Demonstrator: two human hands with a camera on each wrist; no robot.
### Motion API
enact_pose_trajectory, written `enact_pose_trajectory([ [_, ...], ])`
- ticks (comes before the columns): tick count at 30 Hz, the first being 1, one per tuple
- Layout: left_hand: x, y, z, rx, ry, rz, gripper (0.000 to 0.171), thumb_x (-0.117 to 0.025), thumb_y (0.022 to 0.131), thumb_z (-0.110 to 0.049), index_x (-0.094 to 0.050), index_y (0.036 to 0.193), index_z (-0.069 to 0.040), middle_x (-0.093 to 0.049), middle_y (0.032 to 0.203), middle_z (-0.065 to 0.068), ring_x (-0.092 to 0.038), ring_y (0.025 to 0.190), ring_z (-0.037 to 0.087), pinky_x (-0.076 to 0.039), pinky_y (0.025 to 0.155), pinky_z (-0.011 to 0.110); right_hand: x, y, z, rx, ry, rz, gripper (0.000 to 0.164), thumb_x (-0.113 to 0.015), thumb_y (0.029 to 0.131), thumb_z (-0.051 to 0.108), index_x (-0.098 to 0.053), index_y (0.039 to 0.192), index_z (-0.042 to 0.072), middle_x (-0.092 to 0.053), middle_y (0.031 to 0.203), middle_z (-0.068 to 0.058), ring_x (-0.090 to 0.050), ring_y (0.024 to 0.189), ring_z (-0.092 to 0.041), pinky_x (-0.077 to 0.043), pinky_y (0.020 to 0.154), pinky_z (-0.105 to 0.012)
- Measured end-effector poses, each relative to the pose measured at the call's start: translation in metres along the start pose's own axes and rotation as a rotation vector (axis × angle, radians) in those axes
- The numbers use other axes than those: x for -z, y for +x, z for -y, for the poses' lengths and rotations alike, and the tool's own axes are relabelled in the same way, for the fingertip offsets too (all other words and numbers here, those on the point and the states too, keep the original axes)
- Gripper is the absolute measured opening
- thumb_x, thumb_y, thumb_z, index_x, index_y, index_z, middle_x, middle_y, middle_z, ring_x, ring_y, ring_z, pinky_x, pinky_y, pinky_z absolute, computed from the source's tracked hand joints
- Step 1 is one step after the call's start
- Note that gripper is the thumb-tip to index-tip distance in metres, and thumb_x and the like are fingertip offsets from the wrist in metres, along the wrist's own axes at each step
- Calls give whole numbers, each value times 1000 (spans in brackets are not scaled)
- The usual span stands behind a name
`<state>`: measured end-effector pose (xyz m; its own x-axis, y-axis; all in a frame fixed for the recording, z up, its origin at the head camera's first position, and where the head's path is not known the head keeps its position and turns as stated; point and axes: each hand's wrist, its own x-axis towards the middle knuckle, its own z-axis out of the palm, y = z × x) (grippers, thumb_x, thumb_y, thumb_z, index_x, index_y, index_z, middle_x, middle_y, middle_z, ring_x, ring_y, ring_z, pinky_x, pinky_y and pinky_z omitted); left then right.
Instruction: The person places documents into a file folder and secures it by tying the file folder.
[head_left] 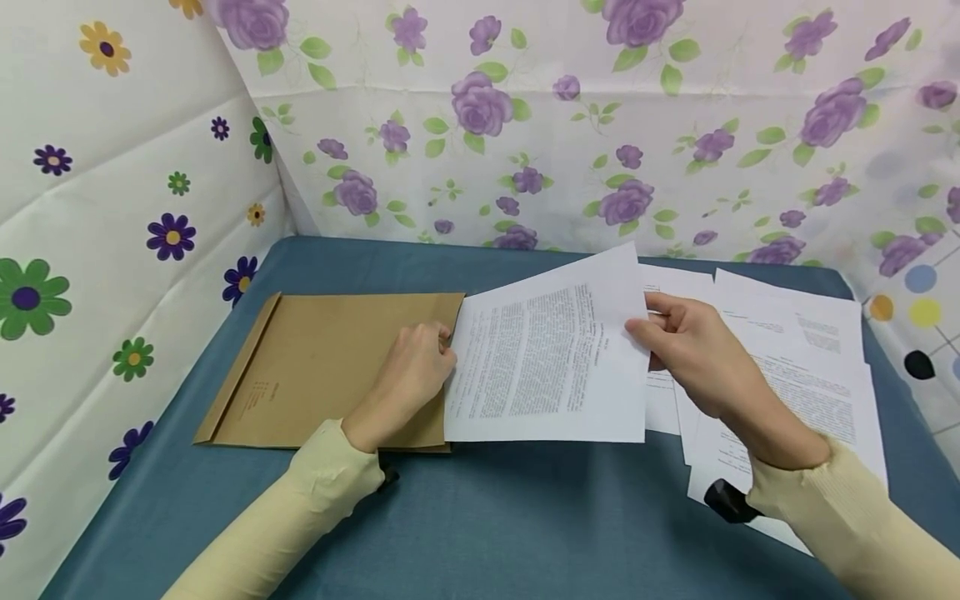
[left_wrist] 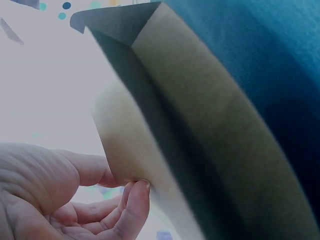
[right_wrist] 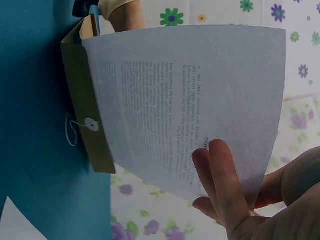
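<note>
A brown paper document envelope lies on the left, its mouth facing right. My left hand pinches the envelope's upper panel at the mouth between thumb and fingers; the left wrist view shows the gap of the mouth standing apart. My right hand holds a printed white sheet by its right edge, thumb on the near face and fingers behind. The sheet is tilted, its right side raised, and its left edge meets the envelope's mouth. A white button with string shows on the envelope.
Several printed sheets lie loosely overlapped at the right, partly under my right forearm. A blue cloth covers the table. Behind it hangs a flowered curtain, with another flowered sheet along the left side.
</note>
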<state>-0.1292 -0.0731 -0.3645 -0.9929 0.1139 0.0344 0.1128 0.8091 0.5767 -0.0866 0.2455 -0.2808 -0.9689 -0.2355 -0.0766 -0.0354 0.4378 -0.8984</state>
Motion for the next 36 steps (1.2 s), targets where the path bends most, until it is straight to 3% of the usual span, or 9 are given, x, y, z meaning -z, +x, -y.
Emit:
enact_pose_trajectory([
  [7,1,-1,1,-14,-4,1,30,-59,90,6,-70,118,10,-71,104,20,-61,76,24,-45,59,28,-8,19,-11,-30,112,45,40,-50,109,14,-54,140,-10,-62,137,-24,-72,102,-12,-58,83,-29],
  [14,2,-1,1,-10,-3,2,28,-60,92,5,-71,117,9,-71,101,18,-61,76,24,-46,61,29,-26,30,-24,-58,185,68,33,-50,108,8,-58,133,-12,-66,130,-25,-74,97,-17,-60,79,-33],
  [20,3,-1,0,-11,-6,-1,28,-61,91,5,-71,117,10,-71,103,20,-60,75,24,-47,63,30,-37,35,-29,-90,224,148,32,-53,108,12,-60,127,-12,-67,127,-23,-74,99,-24,-60,81,-34],
  [27,4,-1,0,-18,-3,-4,28,-61,91,5,-71,117,10,-71,102,19,-60,73,24,-46,62,29,-22,28,-25,-121,237,224,41,-57,105,10,-51,137,-16,-68,118,-26,-74,83,-26,-60,83,-37],
  [29,4,-1,0,-21,1,-7,28,-61,91,6,-71,116,10,-71,102,20,-60,73,23,-46,62,29,-21,28,-27,-118,241,238,39,-58,103,7,-50,133,-18,-68,110,-24,-75,78,-26,-60,83,-38],
  [36,5,-1,0,-21,-3,5,28,-59,92,6,-71,116,10,-71,100,19,-59,70,22,-45,60,29,-40,37,-35,-97,251,240,40,-57,101,0,-51,136,-18,-73,101,-24,-75,73,-26,-61,76,-40],
])
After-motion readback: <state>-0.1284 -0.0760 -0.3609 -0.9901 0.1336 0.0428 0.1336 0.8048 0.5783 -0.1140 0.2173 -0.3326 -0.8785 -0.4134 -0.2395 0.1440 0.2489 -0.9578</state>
